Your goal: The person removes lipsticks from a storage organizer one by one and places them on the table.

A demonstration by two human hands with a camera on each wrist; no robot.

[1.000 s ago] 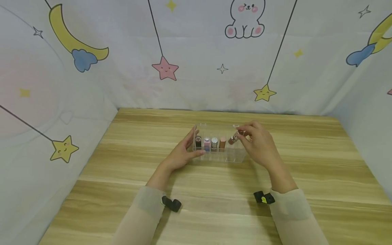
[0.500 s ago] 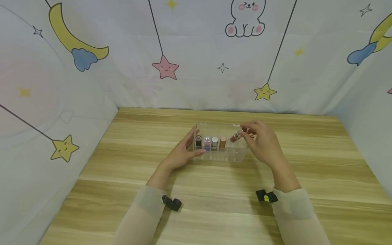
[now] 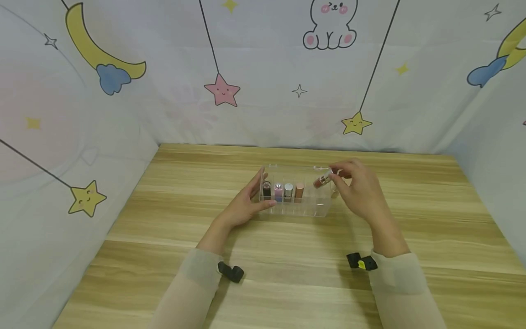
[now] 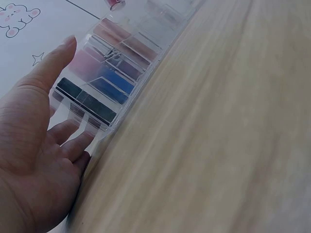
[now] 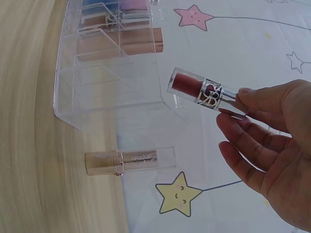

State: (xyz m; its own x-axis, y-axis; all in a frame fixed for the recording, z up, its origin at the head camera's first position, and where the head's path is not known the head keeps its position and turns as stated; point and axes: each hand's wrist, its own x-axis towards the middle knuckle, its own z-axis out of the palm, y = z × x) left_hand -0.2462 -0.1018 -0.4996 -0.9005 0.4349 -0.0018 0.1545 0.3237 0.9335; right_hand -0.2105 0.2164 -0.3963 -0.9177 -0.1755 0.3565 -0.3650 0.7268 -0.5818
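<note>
A clear plastic lipstick organizer (image 3: 314,208) stands on the table. My left hand (image 3: 242,205) grips its left end, thumb along the front and fingers behind. Upright in its left slots are a black lipstick (image 3: 266,192), a pink-and-blue one (image 3: 278,192), a silver-topped one (image 3: 288,191) and a copper one (image 3: 299,191). Over the right end, my right hand (image 3: 361,194) pinches a lipstick (image 5: 192,87) by its silver end. Tilted, its transparent end with a red inside points toward the organizer.
A gold lipstick with a clear top (image 5: 104,162) stands on the wood-grain table (image 3: 279,283), just right of the organizer and partly behind my right hand in the head view. A white cloth (image 3: 263,119) with cartoon prints hangs behind the table.
My right hand has shifted right and slightly away from me, carrying the pinched lipstick up toward the organizer's right edge. The gold lipstick shows more. My left hand stays put.
</note>
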